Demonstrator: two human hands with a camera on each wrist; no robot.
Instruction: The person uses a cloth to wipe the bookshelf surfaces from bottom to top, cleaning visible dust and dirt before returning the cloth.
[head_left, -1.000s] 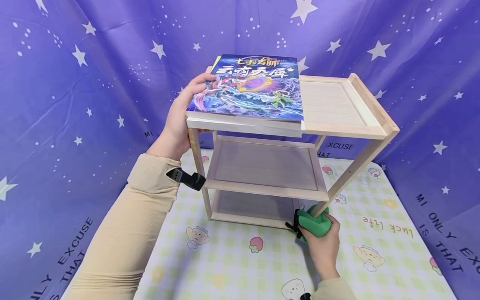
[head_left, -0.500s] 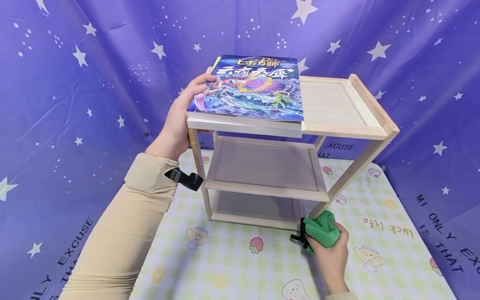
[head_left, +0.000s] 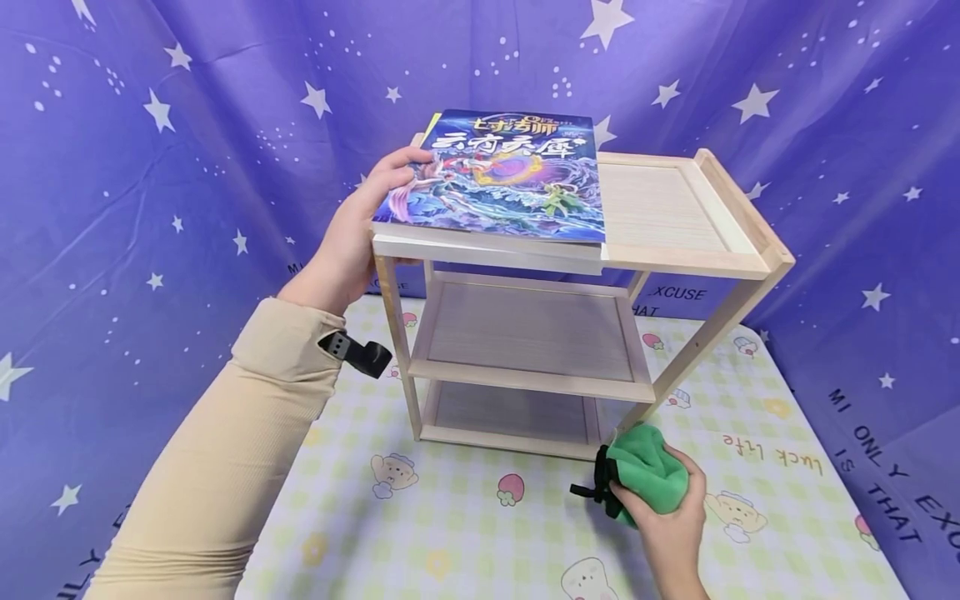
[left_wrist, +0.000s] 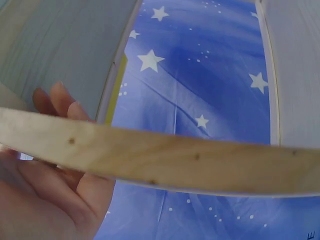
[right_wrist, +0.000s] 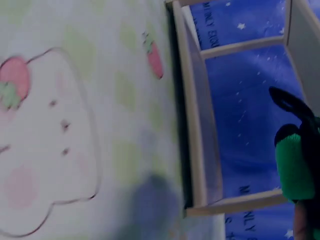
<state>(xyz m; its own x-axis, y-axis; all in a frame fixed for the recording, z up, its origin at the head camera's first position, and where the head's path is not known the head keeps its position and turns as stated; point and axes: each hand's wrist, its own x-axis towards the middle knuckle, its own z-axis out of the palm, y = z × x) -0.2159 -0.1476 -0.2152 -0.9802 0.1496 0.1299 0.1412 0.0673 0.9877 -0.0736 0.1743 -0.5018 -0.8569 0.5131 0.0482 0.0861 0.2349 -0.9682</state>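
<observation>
A pale wooden three-tier shelf rack point(head_left: 532, 337) stands upright, and a blue comic-style book point(head_left: 510, 179) lies on the left of its top tier. My left hand point(head_left: 360, 212) grips the left end of that tier, fingertips over the book's left edge. In the left wrist view, curled fingers point(left_wrist: 62, 100) show behind a wooden bar point(left_wrist: 195, 160). My right hand point(head_left: 671, 521) holds a bunched green cloth point(head_left: 647, 475) with black trim and a black loop, right at the foot of the front right leg point(head_left: 675, 358). Only the cloth's edge shows in the right wrist view.
The rack stands on a table covered with a green-and-white checked cloth point(head_left: 465, 533) printed with cartoon figures. Purple curtains point(head_left: 225, 125) with white stars enclose the back and both sides. A black strap point(head_left: 363, 354) hangs from my left wrist.
My right hand has drawn the green cloth down and toward me, from around the front right leg to its foot. My left hand keeps its hold while its forearm shifts slightly left.
</observation>
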